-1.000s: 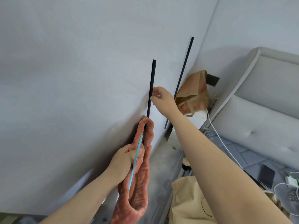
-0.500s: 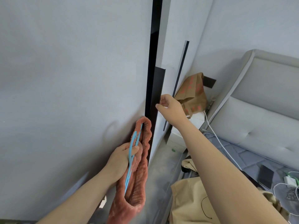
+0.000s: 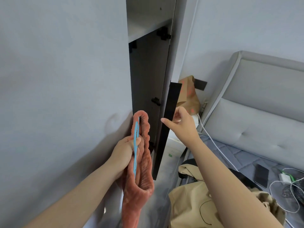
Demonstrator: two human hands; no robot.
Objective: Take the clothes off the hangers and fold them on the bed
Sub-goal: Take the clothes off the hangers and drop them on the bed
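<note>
left hand [image 3: 122, 155] grips blue hanger [image 3: 135, 145] plus fuzzy pink garment [image 3: 139, 191] beside the wardrobe door [image 3: 171, 109]; right hand [image 3: 182, 125] holds its edge

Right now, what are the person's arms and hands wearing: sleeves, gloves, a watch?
Nothing that shows. No sleeve reaches into the picture, and the left hand and the right hand show no glove, ring or watch.

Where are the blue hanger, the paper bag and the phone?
blue hanger [image 3: 136, 129]: head view, its wire near the top.
brown paper bag [image 3: 190, 97]: head view, its printed front.
phone [image 3: 261, 176]: head view, middle of its dark screen.
</note>
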